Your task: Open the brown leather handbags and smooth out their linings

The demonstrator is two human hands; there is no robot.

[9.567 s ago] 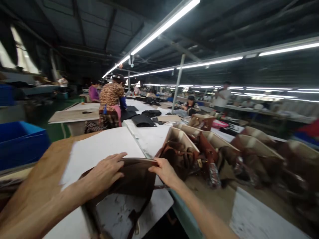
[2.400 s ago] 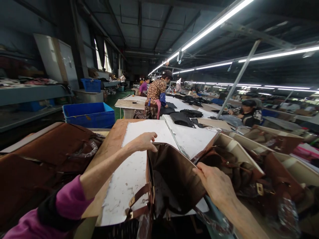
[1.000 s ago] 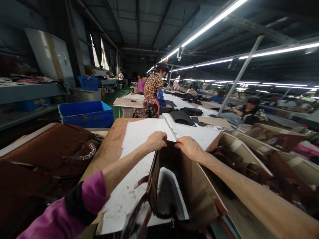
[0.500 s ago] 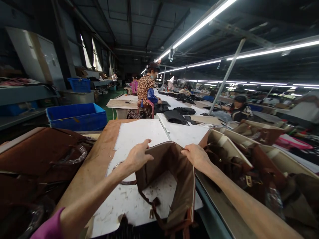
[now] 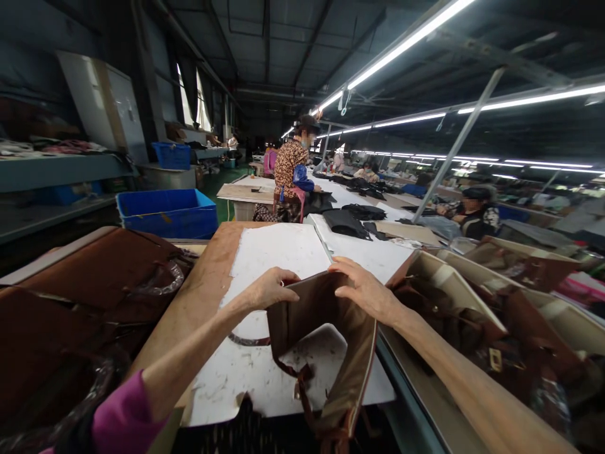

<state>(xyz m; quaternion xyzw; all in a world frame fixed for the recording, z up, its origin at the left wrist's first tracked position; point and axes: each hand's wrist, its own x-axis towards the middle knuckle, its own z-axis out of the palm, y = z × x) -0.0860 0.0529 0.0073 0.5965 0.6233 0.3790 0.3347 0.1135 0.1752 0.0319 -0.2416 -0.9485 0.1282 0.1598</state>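
A brown handbag body (image 5: 307, 310) stands on the white sheet (image 5: 222, 384) in front of me, its opening facing up and the white sheet showing through its inside. My left hand (image 5: 271, 290) is at the far left corner, thumb on the inner side and fingers bent over the rim. On the far right part of the rim, my right hand (image 5: 366, 291) has its fingers over the outside and its thumb inside. A strap with a metal clasp (image 5: 297, 389) hangs at the near side. A handle in clear wrap (image 5: 248, 341) sticks out to the left.
Brown bags with wrapped handles (image 5: 118, 265) are piled on the left. More bag bodies with cream linings (image 5: 454, 287) stand close on the right. A blue crate (image 5: 167, 214) is beyond the left pile. A co-worker (image 5: 290, 167) stands farther along the table by black pieces (image 5: 347, 224).
My right hand has slid left along the rim, its fingers now stretched over it. My left fingers have curled closer to the corner. The view has turned slightly left.
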